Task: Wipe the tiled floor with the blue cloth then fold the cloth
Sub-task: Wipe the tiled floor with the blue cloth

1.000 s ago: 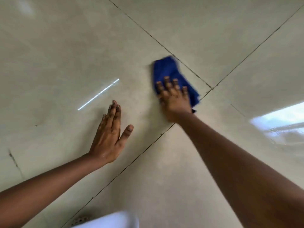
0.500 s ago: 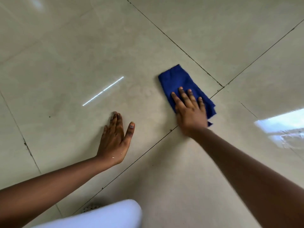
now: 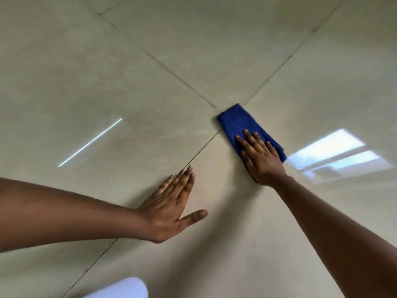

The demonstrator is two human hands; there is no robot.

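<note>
— Where is the cloth (image 3: pixel 238 123) found?

— It is spread on the tiled floor (image 3: pixel 150 72), right where the grout lines cross, and it is pressed down by the right hand (image 3: pixel 261 157) — fingers straight and flat on its near half, nothing gripped.

— And the left hand (image 3: pixel 171 203)?

— It is laid flat on the bare floor, fingers together, thumb out, nothing held. The cloth is kept well apart from it, further forward and to its right.
</note>
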